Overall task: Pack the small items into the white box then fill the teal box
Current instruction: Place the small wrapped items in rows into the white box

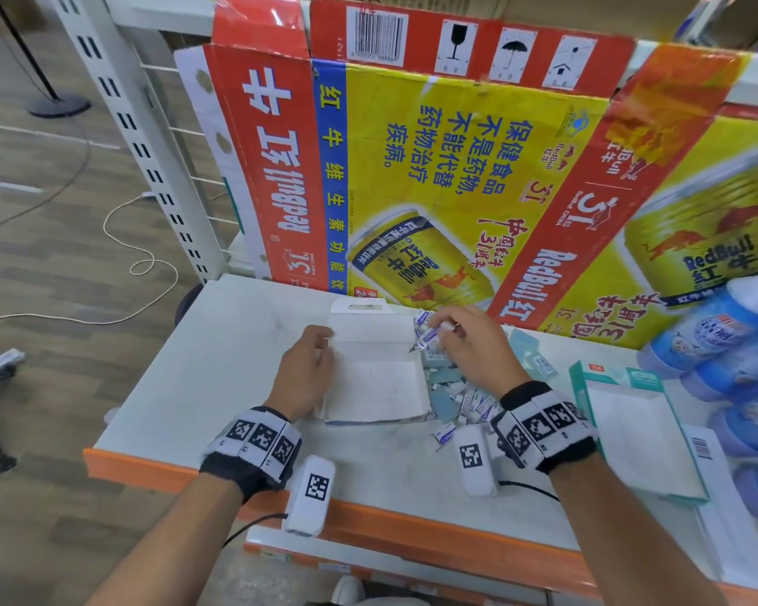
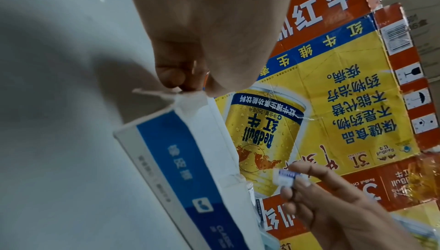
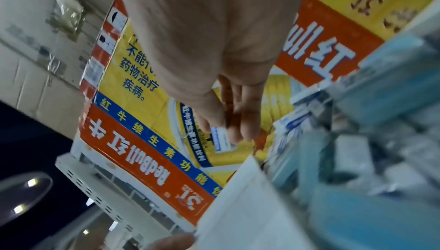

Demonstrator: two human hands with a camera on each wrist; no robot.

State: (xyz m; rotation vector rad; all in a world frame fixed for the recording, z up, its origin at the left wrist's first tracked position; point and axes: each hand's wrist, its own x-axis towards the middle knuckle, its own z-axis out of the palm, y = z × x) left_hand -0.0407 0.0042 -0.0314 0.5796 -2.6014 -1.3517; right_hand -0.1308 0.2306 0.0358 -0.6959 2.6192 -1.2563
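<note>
The white box (image 1: 375, 389) lies open on the shelf with its lid flap raised at the back. My left hand (image 1: 309, 365) pinches the box's left wall (image 2: 188, 103) at the top edge. A heap of small white-and-blue packets and teal pieces (image 1: 454, 393) lies just right of the box. Above that heap my right hand (image 1: 469, 343) pinches one small packet (image 3: 221, 139), also seen from the left wrist as the small packet (image 2: 287, 177). The teal box (image 1: 635, 426) lies open at the right, showing a white inside.
A large Red Bull carton (image 1: 434, 177) stands upright behind the work area. Blue bottles in a pack (image 1: 727, 338) crowd the far right. The shelf (image 1: 219, 387) has an orange front edge (image 1: 368, 518). A white upright post (image 1: 141, 137) stands at the left.
</note>
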